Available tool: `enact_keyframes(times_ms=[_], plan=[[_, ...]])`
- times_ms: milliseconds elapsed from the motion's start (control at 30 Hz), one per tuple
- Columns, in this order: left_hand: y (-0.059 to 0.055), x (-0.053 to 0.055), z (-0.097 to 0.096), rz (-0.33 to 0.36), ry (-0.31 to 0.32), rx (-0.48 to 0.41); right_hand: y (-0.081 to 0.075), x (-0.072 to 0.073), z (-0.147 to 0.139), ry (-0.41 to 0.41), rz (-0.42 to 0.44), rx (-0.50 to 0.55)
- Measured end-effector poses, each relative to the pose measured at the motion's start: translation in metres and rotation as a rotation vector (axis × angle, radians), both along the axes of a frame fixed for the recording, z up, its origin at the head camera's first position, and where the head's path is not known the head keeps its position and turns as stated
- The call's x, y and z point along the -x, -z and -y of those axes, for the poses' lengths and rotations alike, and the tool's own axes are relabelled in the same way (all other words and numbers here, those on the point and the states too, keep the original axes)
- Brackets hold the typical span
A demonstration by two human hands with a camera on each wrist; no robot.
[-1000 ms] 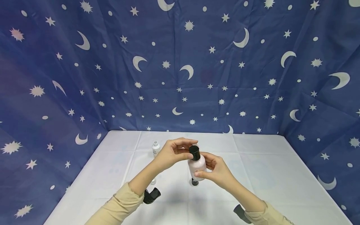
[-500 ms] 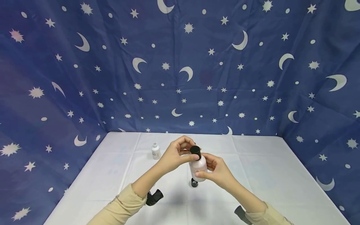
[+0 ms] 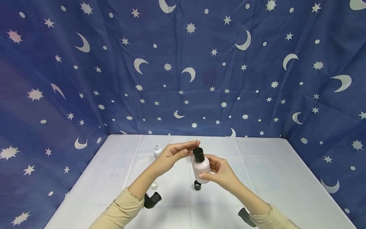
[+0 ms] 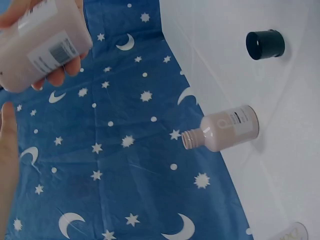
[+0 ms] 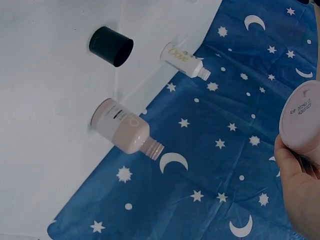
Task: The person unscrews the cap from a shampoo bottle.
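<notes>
My right hand (image 3: 220,171) grips a pale pink bottle (image 3: 201,171) with a black cap (image 3: 198,155) on it, raised above the table and slightly tilted. In the right wrist view the bottle's printed base (image 5: 302,115) shows. My left hand (image 3: 172,156) is just left of the black cap, fingers straightened and reaching behind it, thumb near its side. A second pink bottle (image 4: 230,129) stands on the table with its threaded neck bare; the held bottle mostly hides it in the head view. Below the held bottle, a loose black cap (image 3: 197,185) lies on the cloth.
A small white Dove bottle (image 5: 182,61), uncapped, stands behind my left forearm. A white cap (image 3: 154,185) lies beside that forearm. White cloth (image 3: 228,203) covers the table, with a blue moon-and-star curtain (image 3: 183,79) around it. Black devices (image 3: 152,200) are on both wrists.
My left fingers were curled round the held bottle's black cap; they have straightened and moved slightly left off it. The right hand keeps holding the bottle in nearly the same place.
</notes>
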State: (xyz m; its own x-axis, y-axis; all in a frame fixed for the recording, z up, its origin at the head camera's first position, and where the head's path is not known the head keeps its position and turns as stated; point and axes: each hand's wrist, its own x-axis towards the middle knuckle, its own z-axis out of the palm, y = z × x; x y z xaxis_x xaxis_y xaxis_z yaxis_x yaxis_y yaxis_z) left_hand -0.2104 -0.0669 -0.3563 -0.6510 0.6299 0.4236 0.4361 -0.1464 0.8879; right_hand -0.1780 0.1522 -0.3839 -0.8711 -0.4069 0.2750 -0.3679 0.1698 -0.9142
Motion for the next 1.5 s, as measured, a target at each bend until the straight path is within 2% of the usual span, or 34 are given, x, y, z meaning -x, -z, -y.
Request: enact_keyframes(times_ms=[167, 267, 500, 633, 800, 1000, 1200, 1500], plan=[[0.003, 0.002, 0.0, -0.03, 0.109, 0.034, 0.004, 0.001, -0.001, -0.018, 0.011, 0.001], [0.002, 0.002, -0.003, -0.028, 0.123, 0.028, 0.006, 0.002, -0.001, -0.022, 0.013, 0.003], [0.002, 0.002, -0.007, 0.04, -0.003, -0.019, 0.005, 0.002, 0.0, -0.048, 0.032, 0.024], [0.003, 0.002, -0.007, 0.019, -0.054, -0.018, 0.004, 0.002, 0.001, -0.038, 0.036, 0.019], [0.001, 0.0, -0.007, 0.002, -0.07, -0.021, 0.005, 0.002, 0.001, -0.036, 0.037, 0.015], [0.0, -0.001, -0.007, -0.023, -0.059, -0.011, 0.006, 0.002, 0.0, -0.058, 0.028, 0.012], [0.0, -0.004, -0.009, -0.008, -0.042, 0.01, 0.007, 0.002, -0.001, -0.072, 0.038, 0.008], [-0.005, -0.003, -0.011, -0.031, -0.137, 0.043, 0.005, 0.004, -0.001, -0.068, 0.031, 0.008]])
